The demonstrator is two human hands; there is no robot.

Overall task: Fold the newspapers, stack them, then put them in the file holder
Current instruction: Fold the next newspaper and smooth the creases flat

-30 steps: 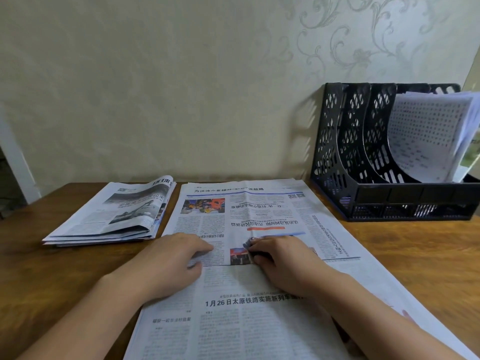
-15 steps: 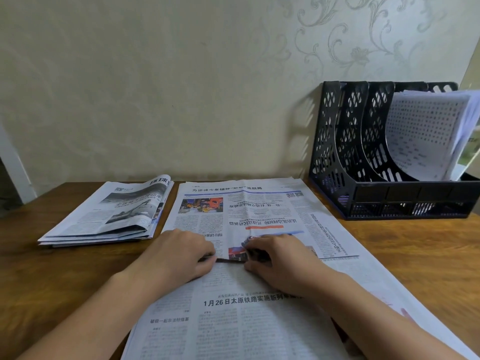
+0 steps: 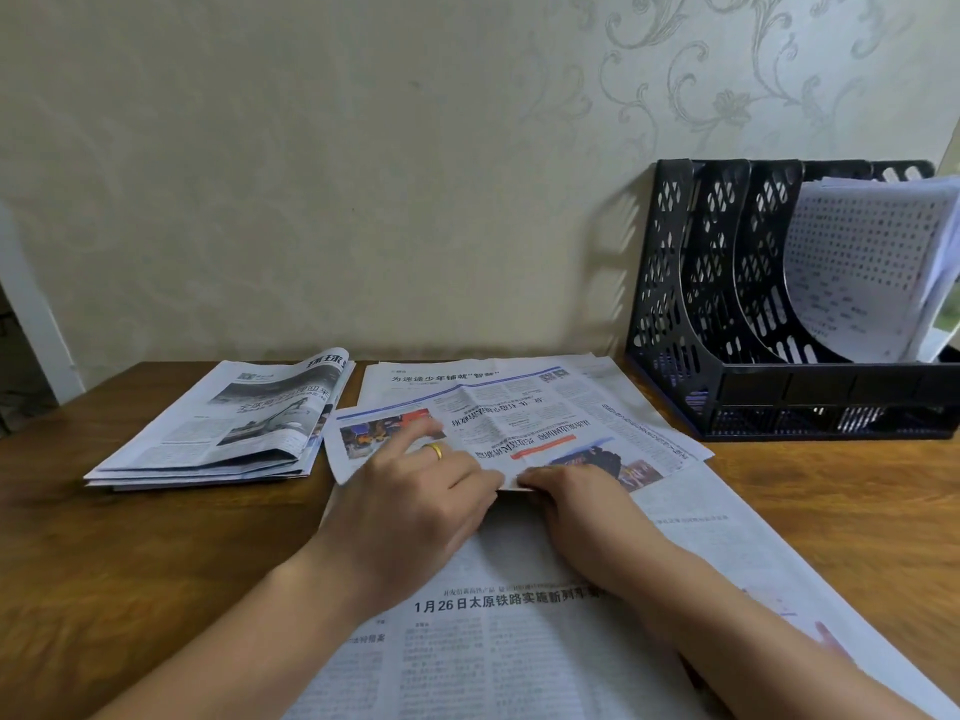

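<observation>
Wooden bench [image 3: 130, 553], brown and grained, carries every item and runs back to a pale wall [image 3: 311, 174] papered with a faint scroll pattern.

Open newspaper [image 3: 519, 646] is the largest item. It lies flat at centre, running from the near edge to the wall. Its far portion is doubled toward the viewer as a folded flap [image 3: 540, 433], printed side up, with the flap's left corner standing slightly proud of the sheet beneath.

Black perforated file holder [image 3: 691, 314] stands at the right rear against the wall, well apart from the hands. It has several upright dividers; loose printed sheets [image 3: 862, 272] curl out of a right-hand compartment, while the compartments to the left hold nothing visible.

Folded newspapers [image 3: 228, 433], already stacked, lie at the left rear, just beside the open newspaper.

Left hand [image 3: 410, 506] lies palm down across the flap's near edge, fingers spread and extended, index finger reaching onto the colour photograph; it is pressing, not gripping. A gold ring [image 3: 435, 450] sits on one finger.

Right hand [image 3: 582, 506] is at the flap's near edge, just beside the left hand, fingers curled with the tips at the paper's edge. Whether it pinches the edge or only presses on it cannot be told.
</observation>
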